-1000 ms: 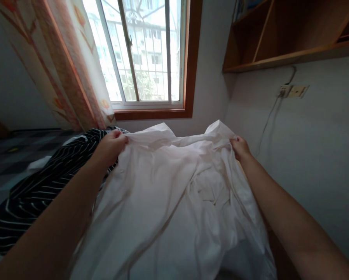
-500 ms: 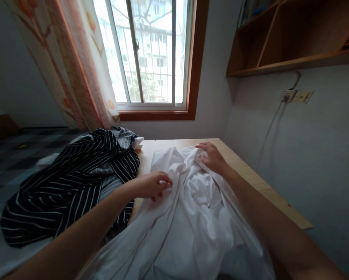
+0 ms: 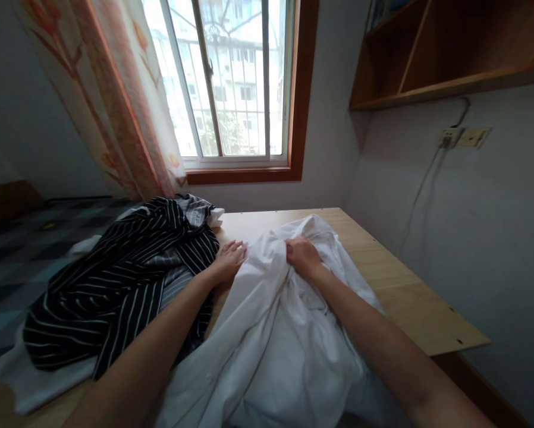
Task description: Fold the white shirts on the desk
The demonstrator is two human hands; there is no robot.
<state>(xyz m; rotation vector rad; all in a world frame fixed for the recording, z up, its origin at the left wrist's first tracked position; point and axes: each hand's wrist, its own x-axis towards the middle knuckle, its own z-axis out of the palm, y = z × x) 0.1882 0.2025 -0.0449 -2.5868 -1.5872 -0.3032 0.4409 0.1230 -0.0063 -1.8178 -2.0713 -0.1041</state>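
A rumpled white cloth garment (image 3: 276,339), perhaps a shirt, spreads over the wooden tabletop (image 3: 405,297) and down toward me. My right hand (image 3: 303,257) is closed on a bunched fold near its far end. At the garment's left edge lies my left hand (image 3: 231,260), fingers stretched out and apart, with the fingertips close to or touching the white cloth. Left of that hand is a heap of black-and-white striped clothing (image 3: 128,285), partly covered by my left forearm.
A bed with a dark checked cover (image 3: 8,249) is at the left. Ahead is a window (image 3: 235,89) beside a flowered curtain (image 3: 115,107). At the upper right hangs a wooden shelf (image 3: 427,65), above a wall socket with a cord (image 3: 449,137).
My left hand has moved away and left to the garment's edge, its fingers spreading. My right hand has come left and nearer, gripping a fold. The white cloth's far end has shifted right.
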